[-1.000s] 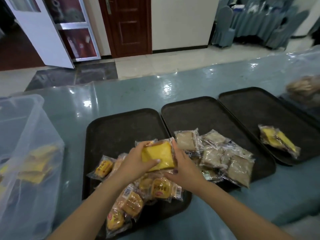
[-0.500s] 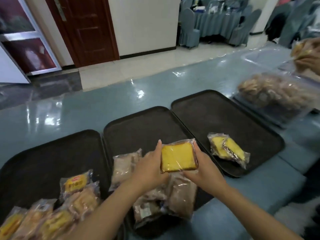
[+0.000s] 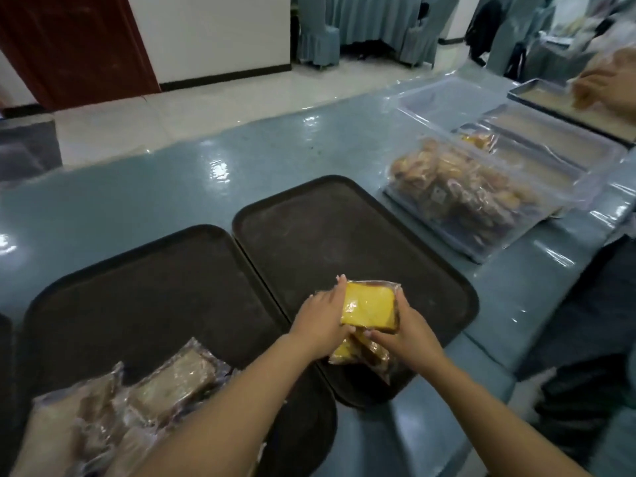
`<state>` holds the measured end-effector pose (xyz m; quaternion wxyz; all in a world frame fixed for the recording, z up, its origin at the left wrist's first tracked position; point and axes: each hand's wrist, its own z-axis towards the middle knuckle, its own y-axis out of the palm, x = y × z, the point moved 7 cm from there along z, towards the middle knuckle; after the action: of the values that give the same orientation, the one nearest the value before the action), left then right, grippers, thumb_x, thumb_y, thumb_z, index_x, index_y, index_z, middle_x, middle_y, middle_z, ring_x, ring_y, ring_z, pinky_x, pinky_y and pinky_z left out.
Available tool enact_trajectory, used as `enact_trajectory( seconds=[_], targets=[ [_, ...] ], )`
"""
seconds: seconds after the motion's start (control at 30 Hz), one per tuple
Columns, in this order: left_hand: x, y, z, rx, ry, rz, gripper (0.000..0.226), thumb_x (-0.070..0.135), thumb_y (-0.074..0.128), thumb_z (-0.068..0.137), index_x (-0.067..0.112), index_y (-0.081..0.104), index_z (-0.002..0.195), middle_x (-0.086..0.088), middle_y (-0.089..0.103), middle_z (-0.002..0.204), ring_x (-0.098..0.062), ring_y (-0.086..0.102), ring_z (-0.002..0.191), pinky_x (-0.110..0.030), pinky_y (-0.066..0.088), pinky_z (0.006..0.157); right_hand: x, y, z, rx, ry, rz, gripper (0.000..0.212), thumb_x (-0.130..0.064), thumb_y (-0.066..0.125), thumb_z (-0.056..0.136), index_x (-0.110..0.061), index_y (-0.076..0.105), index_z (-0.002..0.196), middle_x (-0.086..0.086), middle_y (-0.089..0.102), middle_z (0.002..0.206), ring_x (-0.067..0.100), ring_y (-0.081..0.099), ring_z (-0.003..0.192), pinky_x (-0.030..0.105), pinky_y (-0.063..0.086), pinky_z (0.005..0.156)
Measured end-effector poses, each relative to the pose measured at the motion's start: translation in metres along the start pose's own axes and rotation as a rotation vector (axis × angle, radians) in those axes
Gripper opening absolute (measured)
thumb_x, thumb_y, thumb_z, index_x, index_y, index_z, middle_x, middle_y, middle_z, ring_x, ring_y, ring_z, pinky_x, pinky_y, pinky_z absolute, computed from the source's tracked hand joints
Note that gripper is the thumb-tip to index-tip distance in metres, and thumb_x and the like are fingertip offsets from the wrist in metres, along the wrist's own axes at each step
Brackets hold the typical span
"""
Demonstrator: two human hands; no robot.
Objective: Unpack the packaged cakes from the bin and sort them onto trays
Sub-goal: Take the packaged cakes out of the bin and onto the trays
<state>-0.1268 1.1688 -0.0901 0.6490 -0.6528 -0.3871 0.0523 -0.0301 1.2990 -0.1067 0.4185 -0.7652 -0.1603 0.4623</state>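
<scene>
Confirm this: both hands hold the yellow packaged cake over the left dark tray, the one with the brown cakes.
Wrong tray. The head view shows both hands, left hand and right hand, holding the yellow packaged cake over the right dark tray; the brown cakes lie on the other tray.

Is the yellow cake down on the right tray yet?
Not clearly: both hands hold the yellow cake over another packet on the right tray.

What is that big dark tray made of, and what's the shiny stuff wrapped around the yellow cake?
The dark tray looks like matte brown plastic, possibly coated metal: dull, scuffed, with a raised rounded rim. The wrapper on the yellow cake looks like thin clear plastic film: it glints, crinkles, and shows the cake through.
</scene>
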Motion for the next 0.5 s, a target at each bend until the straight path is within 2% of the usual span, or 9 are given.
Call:
enact_trajectory(
  seconds=[0.13, 0.23, 0.37, 0.47, 0.5],
  targets=[
    [-0.009, 0.030, 0.037, -0.095, -0.054, 0.059, 0.088, 0.047, 0.050, 0.094, 0.019, -0.012, 0.151, -0.002, 0.017, 0.158, -0.021, 0.015, 0.144, -0.047, 0.005, 0.116, 0.026, 0.006, 0.028, -0.047, 0.078, -0.014, 0.115, -0.059, 0.073, 0.069, -0.021, 0.003, 0.152, 0.002, 0.048, 0.134, 0.019, 0.048, 0.119, 0.033, 0.045, 0.092],
    [-0.019, 0.048, 0.048, -0.139, -0.078, 0.120, 0.077, 0.055, 0.033, 0.097, 0.023, -0.013, 0.150, -0.001, 0.007, 0.160, -0.020, 0.007, 0.146, -0.049, 0.000, 0.117, 0.043, 0.016, 0.040, -0.076, 0.134, -0.007, 0.112, -0.062, 0.069, 0.071, -0.020, 0.005, 0.153, 0.002, 0.042, 0.143, 0.021, 0.043, 0.128, 0.040, 0.042, 0.101],
    [-0.028, 0.054, 0.051, -0.171, -0.073, 0.173, 0.074, 0.061, 0.024, 0.095, 0.026, -0.009, 0.151, -0.002, 0.007, 0.160, -0.021, 0.006, 0.146, -0.050, -0.002, 0.116, 0.050, 0.023, 0.045, -0.068, 0.114, -0.019, 0.105, -0.076, 0.058, 0.065, -0.026, 0.019, 0.149, -0.002, 0.037, 0.148, 0.019, 0.037, 0.134, 0.044, 0.039, 0.106],
    [-0.028, 0.036, 0.047, -0.134, -0.062, 0.198, 0.073, 0.062, 0.025, 0.095, 0.028, -0.006, 0.151, -0.004, 0.005, 0.160, -0.022, 0.006, 0.146, -0.049, -0.001, 0.116, 0.031, 0.016, 0.037, -0.064, 0.023, -0.102, 0.097, -0.065, 0.060, 0.080, -0.022, 0.013, 0.153, 0.001, 0.018, 0.159, 0.020, 0.013, 0.146, 0.038, 0.020, 0.117],
    [-0.025, 0.024, 0.042, -0.102, -0.036, 0.225, 0.072, 0.062, 0.026, 0.095, 0.028, -0.005, 0.151, -0.005, 0.004, 0.160, -0.022, 0.006, 0.146, -0.048, 0.001, 0.117, 0.022, 0.012, 0.034, -0.053, -0.012, -0.133, 0.094, -0.062, 0.059, 0.083, -0.021, 0.013, 0.153, 0.001, 0.015, 0.159, 0.019, 0.009, 0.147, 0.035, 0.015, 0.117]
  ],
)
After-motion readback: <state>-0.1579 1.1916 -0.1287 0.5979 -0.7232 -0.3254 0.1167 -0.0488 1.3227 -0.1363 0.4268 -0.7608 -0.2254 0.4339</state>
